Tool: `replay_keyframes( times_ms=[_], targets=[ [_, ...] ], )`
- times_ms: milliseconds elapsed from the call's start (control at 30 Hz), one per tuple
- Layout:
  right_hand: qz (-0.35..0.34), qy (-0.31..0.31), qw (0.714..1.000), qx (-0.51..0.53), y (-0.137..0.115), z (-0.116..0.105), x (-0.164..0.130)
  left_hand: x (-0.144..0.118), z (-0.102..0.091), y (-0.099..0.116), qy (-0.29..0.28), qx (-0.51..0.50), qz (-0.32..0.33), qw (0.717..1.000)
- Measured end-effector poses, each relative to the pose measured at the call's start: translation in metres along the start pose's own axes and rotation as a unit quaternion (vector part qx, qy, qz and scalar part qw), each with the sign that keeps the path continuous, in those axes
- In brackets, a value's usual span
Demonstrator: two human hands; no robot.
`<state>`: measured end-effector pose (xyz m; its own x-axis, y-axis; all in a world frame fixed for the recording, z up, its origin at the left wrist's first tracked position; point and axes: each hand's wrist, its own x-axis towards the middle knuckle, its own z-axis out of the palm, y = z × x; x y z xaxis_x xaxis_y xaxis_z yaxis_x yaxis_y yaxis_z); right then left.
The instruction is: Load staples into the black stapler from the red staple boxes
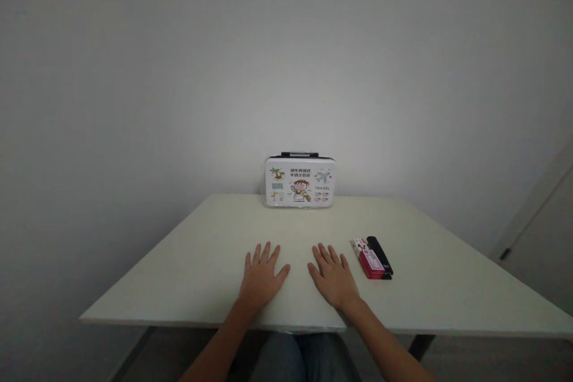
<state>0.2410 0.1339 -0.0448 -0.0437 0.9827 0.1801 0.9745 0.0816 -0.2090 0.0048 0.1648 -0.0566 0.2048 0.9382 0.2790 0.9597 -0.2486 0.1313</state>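
Observation:
My left hand (262,274) lies flat, palm down, on the pale table (188,262), fingers spread and holding nothing. My right hand (332,276) rests the same way beside it, a small gap between them. Just right of my right hand lies a red and white card box (369,260) with a black oblong object (380,255) alongside it; the hand does not touch them. At the table's far edge, against the wall, stands a small white case (299,182) with cartoon travel pictures and a black handle on top.
A plain white wall rises behind the table. A door with a dark handle (505,253) shows at the far right. My legs are under the table's near edge (308,327).

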Motion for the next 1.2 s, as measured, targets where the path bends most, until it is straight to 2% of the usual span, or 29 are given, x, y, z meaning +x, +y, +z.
replay_keyframes(
  times_ms=[300,567,833,1200],
  targets=[
    [-0.009,0.005,1.000,-0.005,0.001,0.003,0.000,0.002,0.004,0.000,-0.009,0.010,0.000,1.000],
    [-0.001,-0.011,1.000,0.000,0.000,-0.005,0.000,0.004,-0.004,0.000,-0.041,0.000,-0.016,0.999],
    [0.010,-0.001,1.000,0.004,0.000,-0.007,-0.001,0.002,-0.006,0.001,-0.036,-0.001,-0.018,0.999],
    [0.007,0.001,1.000,0.006,0.003,-0.006,0.000,0.004,-0.001,-0.001,-0.027,-0.004,-0.019,0.999]
  ],
)
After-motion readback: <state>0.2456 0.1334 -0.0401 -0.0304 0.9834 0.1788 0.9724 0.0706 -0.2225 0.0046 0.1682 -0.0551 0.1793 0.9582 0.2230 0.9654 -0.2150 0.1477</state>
